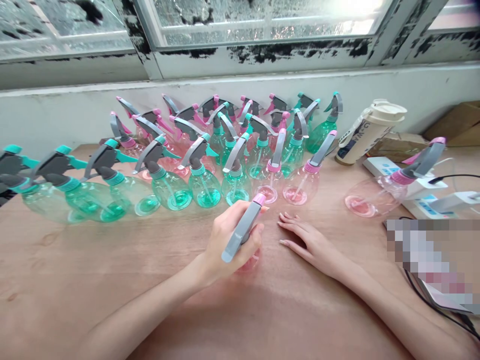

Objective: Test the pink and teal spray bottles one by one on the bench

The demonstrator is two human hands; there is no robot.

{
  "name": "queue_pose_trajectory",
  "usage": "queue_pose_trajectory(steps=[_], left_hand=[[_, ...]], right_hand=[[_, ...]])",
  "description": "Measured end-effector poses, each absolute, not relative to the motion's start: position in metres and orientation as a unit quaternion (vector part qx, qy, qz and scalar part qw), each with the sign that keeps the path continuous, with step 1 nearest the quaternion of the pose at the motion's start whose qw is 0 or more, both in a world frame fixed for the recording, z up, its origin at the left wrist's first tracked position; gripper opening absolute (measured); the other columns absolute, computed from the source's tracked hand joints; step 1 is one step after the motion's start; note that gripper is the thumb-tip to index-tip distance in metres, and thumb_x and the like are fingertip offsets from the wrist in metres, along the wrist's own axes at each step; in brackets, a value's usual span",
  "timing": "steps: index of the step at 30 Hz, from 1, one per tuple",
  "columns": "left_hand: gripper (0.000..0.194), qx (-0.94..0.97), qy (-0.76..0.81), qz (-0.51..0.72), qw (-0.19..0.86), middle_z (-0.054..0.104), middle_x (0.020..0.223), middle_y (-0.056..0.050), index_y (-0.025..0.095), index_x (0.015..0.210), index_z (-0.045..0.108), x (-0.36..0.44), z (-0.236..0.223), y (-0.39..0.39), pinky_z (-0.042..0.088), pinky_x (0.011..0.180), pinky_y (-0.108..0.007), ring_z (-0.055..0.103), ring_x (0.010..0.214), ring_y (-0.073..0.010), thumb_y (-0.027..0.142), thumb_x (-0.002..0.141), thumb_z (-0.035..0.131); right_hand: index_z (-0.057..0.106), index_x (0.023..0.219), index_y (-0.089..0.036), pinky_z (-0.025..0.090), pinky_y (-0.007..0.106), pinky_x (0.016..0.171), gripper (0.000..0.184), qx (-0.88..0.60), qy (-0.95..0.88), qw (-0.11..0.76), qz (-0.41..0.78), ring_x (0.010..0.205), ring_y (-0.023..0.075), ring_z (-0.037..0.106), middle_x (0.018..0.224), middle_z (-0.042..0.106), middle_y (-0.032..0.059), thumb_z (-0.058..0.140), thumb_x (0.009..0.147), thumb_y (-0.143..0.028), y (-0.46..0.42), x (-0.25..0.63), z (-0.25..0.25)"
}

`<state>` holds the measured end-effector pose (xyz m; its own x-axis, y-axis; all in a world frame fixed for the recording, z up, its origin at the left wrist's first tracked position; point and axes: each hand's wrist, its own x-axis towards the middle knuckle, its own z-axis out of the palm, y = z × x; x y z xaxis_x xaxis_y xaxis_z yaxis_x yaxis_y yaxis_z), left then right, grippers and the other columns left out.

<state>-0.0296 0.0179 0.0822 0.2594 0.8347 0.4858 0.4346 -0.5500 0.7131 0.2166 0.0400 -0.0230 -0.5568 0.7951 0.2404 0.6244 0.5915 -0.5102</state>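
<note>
Six green bottles: front row, from the left edge of the frame to its middle, trigger heads up.
Table: wood spreads widest across the lower left, the most room for moving.
Left hand: centre, fingers curled closely round the neck of a pink-tipped bottle; some fingertips are hidden.
That bottle: just below the row, its grey lever slanting from upper right to lower left; I can't tell the body's tilt.
Two pink bottles: the row's right end, above the gap between the hands.
Right hand: palm down, fingers loosely spread, holding nothing; the gripped bottle lies left of its fingertips, apart.
Lone pink bottle: at right, beside white power strips.
</note>
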Motion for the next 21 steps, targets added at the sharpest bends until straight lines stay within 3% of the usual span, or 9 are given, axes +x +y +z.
queue_pose_trajectory(steps=[7, 21], left_hand=[[0.019, 0.742, 0.438, 0.446, 0.242, 0.066, 0.098, -0.007, 0.018, 0.104, 0.059, -0.0273, 0.0843, 0.0138, 0.051, 0.079, -0.032, 0.064, 0.079, -0.0175, 0.023, 0.088, 0.05], [0.022, 0.74, 0.441, 0.442, 0.25, 0.066, 0.095, -0.006, 0.018, 0.109, 0.059, -0.028, 0.0819, 0.0141, 0.051, 0.074, -0.03, 0.059, 0.068, -0.0143, 0.025, 0.09, 0.05]], right_hand=[[0.051, 0.139, -0.024, 0.034, 0.057, 0.116, 0.045, -0.409, -0.859, 0.238, 0.194, 0.138, 0.0288, 0.044, 0.146, 0.053, 0.0103, 0.053, 0.096, -0.038, 0.0394, 0.2164, -0.0211], [0.052, 0.138, -0.022, 0.034, 0.056, 0.116, 0.044, -0.41, -0.861, 0.233, 0.189, 0.139, 0.0283, 0.043, 0.147, 0.051, 0.0109, 0.052, 0.097, -0.038, 0.0396, 0.2166, -0.0208]])
